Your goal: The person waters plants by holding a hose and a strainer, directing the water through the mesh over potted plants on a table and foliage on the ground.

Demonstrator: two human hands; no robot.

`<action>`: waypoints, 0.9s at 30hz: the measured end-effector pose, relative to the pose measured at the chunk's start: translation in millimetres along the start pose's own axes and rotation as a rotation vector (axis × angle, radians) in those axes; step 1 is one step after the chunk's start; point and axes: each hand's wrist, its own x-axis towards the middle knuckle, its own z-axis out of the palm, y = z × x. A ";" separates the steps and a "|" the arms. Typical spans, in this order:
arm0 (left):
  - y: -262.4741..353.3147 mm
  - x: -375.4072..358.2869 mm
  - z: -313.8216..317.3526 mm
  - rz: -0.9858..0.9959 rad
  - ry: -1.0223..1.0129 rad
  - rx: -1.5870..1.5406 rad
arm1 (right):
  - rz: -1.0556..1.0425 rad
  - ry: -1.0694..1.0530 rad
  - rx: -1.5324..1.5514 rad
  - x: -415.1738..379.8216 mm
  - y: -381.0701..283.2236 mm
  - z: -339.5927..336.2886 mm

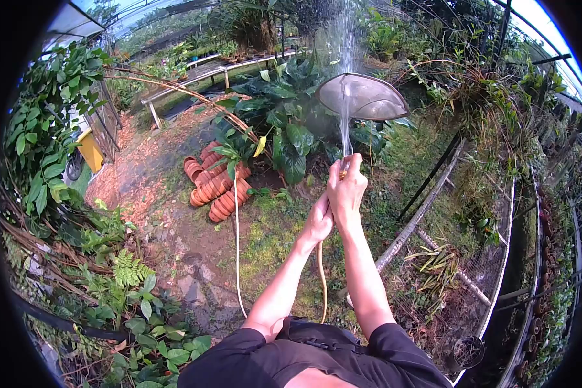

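My right hand (347, 194) is closed around a small brass-coloured hose nozzle (343, 174), held out in front of me. A water jet (345, 126) shoots from it, away and upward, breaking into spray (348, 35) at the top of the view. Pressed against the right wrist, my left hand (319, 218) is closed, apparently around the hose just behind the nozzle; its grip is partly hidden. The tan hose (322, 278) drops from my hands toward my body. Beyond the nozzle, the jet crosses a grey, curved, dish-like shape (375, 98) whose kind I cannot make out.
Stacked terracotta pots (221, 189) lie on the ground ahead left. A pale hose length (237, 252) runs beside them. To the right stands a mesh-topped bench (456, 278) with hanging plants above. A long bench (207, 76) and a yellow bin (90, 151) are farther back.
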 end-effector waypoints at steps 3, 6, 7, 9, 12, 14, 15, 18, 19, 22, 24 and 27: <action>3.1 1.9 -2.5 -0.026 -0.012 0.015 | -0.011 -0.011 -0.020 4.3 -2.0 1.6; 2.8 0.8 -4.9 -0.031 -0.018 0.022 | 0.005 -0.025 -0.021 2.1 0.4 5.3; 0.9 0.6 -6.1 -0.030 -0.021 0.024 | 0.012 -0.025 -0.024 0.8 2.9 7.3; -2.4 0.6 -8.9 -0.025 -0.031 0.034 | 0.019 -0.026 -0.022 -2.6 5.5 9.4; -3.9 -2.1 -11.2 -0.035 -0.031 0.052 | 0.030 -0.031 -0.013 -6.1 7.9 12.1; -3.3 -3.2 -10.7 -0.046 -0.025 0.055 | 0.056 -0.052 -0.021 -8.2 11.6 13.4; -3.5 -3.6 -10.3 -0.049 -0.022 0.054 | 0.077 -0.065 -0.018 -8.2 11.6 12.7; -6.9 -2.2 -11.3 -0.069 -0.034 0.059 | 0.101 -0.069 -0.013 -7.5 12.5 10.9; -9.0 -1.1 -11.0 -0.060 -0.039 0.061 | 0.082 -0.050 -0.016 -6.8 14.7 11.5; -13.7 3.7 -6.9 0.007 -0.043 0.067 | 0.088 -0.036 -0.035 -3.6 14.4 7.8; -15.2 5.0 -4.3 0.000 -0.027 0.093 | 0.087 -0.041 -0.039 -0.6 13.7 4.6; -21.6 9.4 -2.2 -0.030 -0.016 0.069 | 0.057 -0.044 -0.028 4.1 13.2 1.5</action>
